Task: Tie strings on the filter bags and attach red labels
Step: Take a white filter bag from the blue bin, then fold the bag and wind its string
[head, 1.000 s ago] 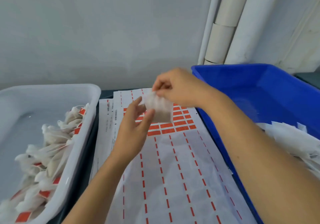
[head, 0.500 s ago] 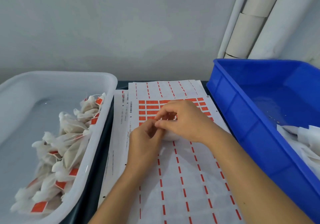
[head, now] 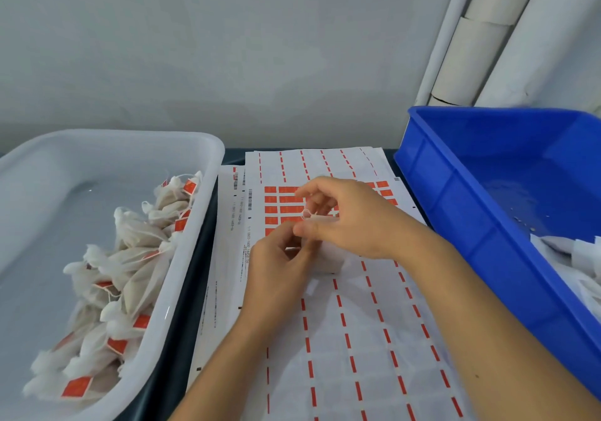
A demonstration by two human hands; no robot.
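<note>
left: tub (head: pixel 195 147) on desk (head: pixel 195 290), tied filter bags (head: pixel 136 258) in it | centre: label sheets (head: pixel 357 339) on desk between tub and bin | right: bin (head: pixel 455 199), loose bags (head: pixel 579 258) in its near corner | behind bin: pipes (head: pixel 481 47) against wall (head: pixel 227 47)

white filter bag (head: pixel 328 259) on label sheet (head: pixel 341 339)

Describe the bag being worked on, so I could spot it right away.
Find the label sheet between the white tub and blue bin. Both hands meet above it, pinching one small filter bag. Unlike the tub's bags, it shows no red label.
</note>
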